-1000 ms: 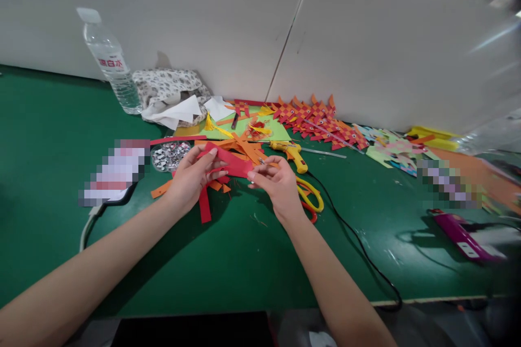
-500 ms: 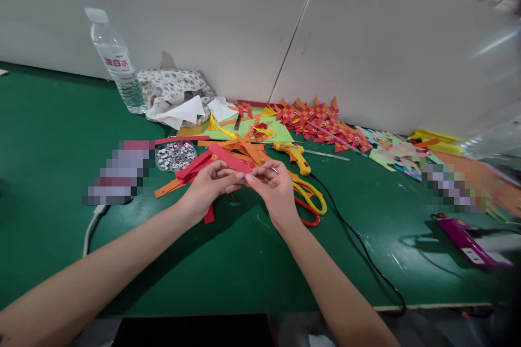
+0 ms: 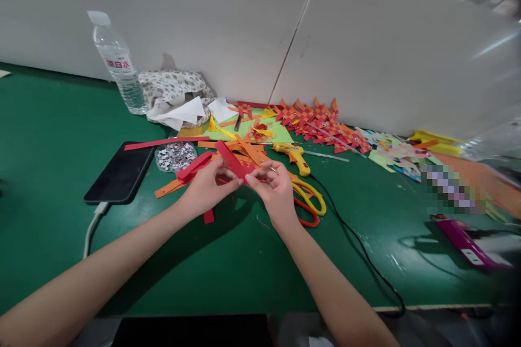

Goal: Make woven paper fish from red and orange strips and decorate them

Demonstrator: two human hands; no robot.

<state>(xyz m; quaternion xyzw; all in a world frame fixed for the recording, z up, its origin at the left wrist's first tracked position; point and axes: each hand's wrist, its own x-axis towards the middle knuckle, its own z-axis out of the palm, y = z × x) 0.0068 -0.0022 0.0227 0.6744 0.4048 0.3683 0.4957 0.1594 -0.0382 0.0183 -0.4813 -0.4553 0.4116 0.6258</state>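
A red paper strip (image 3: 230,161) is held between my two hands above the table. My left hand (image 3: 211,187) pinches its lower end with thumb and fingers. My right hand (image 3: 272,190) grips the same end from the other side, the thumbs almost meeting; a ring shows on one finger. Below and behind the hands lie loose orange strips (image 3: 166,186) and more red strips (image 3: 194,167). Scissors with yellow and red handles (image 3: 321,203) rest beside my right hand, partly covered by it. A yellow glue gun (image 3: 299,160) lies just beyond.
A phone (image 3: 118,173) with a cable and a bag of googly eyes (image 3: 176,156) lie left. Behind stand a water bottle (image 3: 118,62) and a tissue pouch (image 3: 175,87). Woven red-orange paper fish (image 3: 313,119) pile against the partition. A purple power strip (image 3: 464,241) is right.
The red strip has tilted more upright between my fingers, and both hands have shifted only slightly. The phone's screen now looks dark.
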